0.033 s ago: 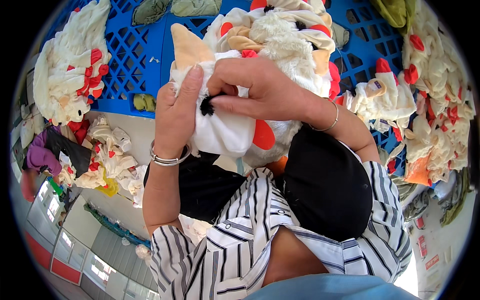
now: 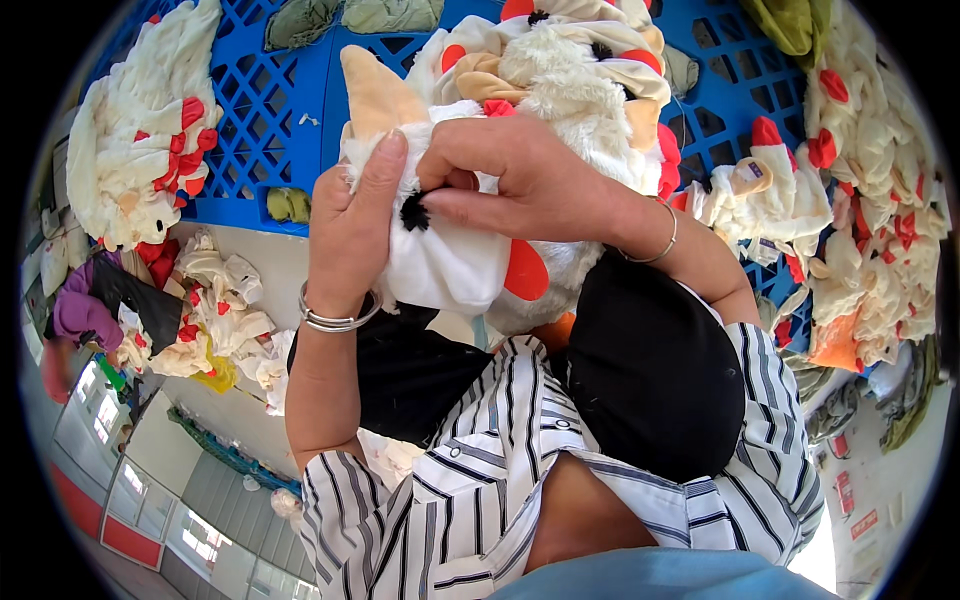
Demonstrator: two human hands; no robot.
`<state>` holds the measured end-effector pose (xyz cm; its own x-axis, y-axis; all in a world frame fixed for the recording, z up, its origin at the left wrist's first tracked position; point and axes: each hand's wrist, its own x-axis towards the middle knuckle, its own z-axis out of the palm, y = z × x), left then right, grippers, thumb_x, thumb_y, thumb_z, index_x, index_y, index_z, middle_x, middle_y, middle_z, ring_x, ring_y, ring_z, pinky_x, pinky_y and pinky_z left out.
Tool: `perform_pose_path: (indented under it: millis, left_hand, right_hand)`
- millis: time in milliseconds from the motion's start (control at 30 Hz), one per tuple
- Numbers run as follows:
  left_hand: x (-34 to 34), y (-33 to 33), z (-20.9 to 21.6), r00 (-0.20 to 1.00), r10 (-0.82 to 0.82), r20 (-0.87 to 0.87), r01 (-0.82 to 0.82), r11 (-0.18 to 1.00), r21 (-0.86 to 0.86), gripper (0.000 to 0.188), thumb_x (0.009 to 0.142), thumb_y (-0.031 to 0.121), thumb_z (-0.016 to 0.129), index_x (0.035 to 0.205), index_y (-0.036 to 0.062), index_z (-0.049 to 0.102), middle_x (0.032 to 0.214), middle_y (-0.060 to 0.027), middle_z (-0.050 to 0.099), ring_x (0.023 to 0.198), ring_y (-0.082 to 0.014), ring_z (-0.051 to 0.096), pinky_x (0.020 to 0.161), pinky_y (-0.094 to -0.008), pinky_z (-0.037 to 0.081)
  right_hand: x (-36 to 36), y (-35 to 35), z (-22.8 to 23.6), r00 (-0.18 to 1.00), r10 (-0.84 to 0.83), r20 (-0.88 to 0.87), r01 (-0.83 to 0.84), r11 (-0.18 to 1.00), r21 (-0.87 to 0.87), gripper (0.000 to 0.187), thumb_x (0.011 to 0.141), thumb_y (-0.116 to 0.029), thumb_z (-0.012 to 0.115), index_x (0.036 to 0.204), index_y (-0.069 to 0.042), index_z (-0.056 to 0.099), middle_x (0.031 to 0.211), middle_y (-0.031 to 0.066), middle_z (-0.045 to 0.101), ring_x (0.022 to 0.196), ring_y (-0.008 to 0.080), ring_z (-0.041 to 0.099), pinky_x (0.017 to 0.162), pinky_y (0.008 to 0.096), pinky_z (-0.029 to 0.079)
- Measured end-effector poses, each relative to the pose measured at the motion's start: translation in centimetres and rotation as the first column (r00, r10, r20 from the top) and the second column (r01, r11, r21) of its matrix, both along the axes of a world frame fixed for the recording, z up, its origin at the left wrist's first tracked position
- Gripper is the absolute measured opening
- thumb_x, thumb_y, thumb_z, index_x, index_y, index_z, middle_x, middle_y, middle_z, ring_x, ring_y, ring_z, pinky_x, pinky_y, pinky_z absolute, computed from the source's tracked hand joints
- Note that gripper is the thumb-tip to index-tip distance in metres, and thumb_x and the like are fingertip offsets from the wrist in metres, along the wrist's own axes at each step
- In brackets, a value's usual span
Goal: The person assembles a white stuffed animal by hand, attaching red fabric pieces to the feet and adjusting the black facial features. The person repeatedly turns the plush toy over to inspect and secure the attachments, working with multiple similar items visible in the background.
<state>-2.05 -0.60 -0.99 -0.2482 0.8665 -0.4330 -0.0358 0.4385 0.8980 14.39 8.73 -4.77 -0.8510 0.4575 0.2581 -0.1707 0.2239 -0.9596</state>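
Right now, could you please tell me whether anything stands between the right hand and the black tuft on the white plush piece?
Nothing visible does: the right hand is right at the edge of the black tuft. The left hand holds the white plush piece on the tuft's left, not between them.

Blue lattice platform [image 2: 235, 212], heaped white plush pieces [image 2: 140, 120], grey-green bundles [image 2: 392, 14]

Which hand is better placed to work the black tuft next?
Probably your right hand: its thumb tip sits right beside the black tuft, while your left hand is occupied holding the white plush piece.
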Motion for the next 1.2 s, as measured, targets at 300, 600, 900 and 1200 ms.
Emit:
perform_pose_path:
  millis: [300,600,900,1200]
  left_hand:
    - [-1.3,-0.3,-0.1,0.993,-0.015,0.118,0.024,0.997,-0.071,0.026,0.097,0.025,0.056,0.100,0.0011,0.067,0.088,-0.0006,0.067,0.075,-0.0042,0.059,0.064,-0.0201,0.047]
    - [-0.9,-0.3,2.4,0.948,-0.307,0.081,0.316,0.940,-0.132,0.036,0.087,0.017,0.069,0.115,-0.0017,0.058,0.099,-0.0024,0.065,0.087,-0.0078,0.060,0.074,-0.0240,0.049]
    - [-1.5,-1.6,1.0,0.982,-0.179,0.066,0.179,0.984,0.011,0.028,0.087,0.011,0.067,0.112,-0.0005,0.062,0.099,-0.0016,0.065,0.090,-0.0085,0.059,0.077,-0.0249,0.048]
    - [-2.0,-2.1,1.4,0.952,-0.299,0.066,0.299,0.954,0.021,0.029,0.084,0.013,0.071,0.109,-0.0009,0.064,0.100,-0.0023,0.066,0.086,-0.0086,0.059,0.075,-0.0243,0.047]
  right_hand:
    - [-0.1,0.2,0.3,0.998,-0.039,-0.056,0.043,0.996,0.072,0.013,0.080,-0.001,0.066,0.090,-0.003,0.059,0.082,0.0061,0.053,0.071,0.0183,0.054,0.064,0.0301,0.044]
    - [1.2,1.1,-0.5,0.964,-0.245,-0.107,0.247,0.969,0.003,0.008,0.086,-0.002,0.061,0.092,-0.001,0.056,0.084,0.0038,0.052,0.074,0.0135,0.050,0.067,0.0248,0.041]
    - [0.8,1.2,-1.5,0.929,-0.361,-0.084,0.338,0.919,-0.205,0.018,0.092,-0.003,0.056,0.110,-0.003,0.057,0.096,0.0027,0.058,0.085,0.0078,0.056,0.075,0.0221,0.045]
    - [1.1,1.2,-0.6,0.934,0.317,0.166,-0.274,0.931,-0.241,0.027,0.085,-0.009,0.059,0.110,0.000,0.058,0.092,0.0075,0.060,0.078,0.0138,0.056,0.071,0.0277,0.047]
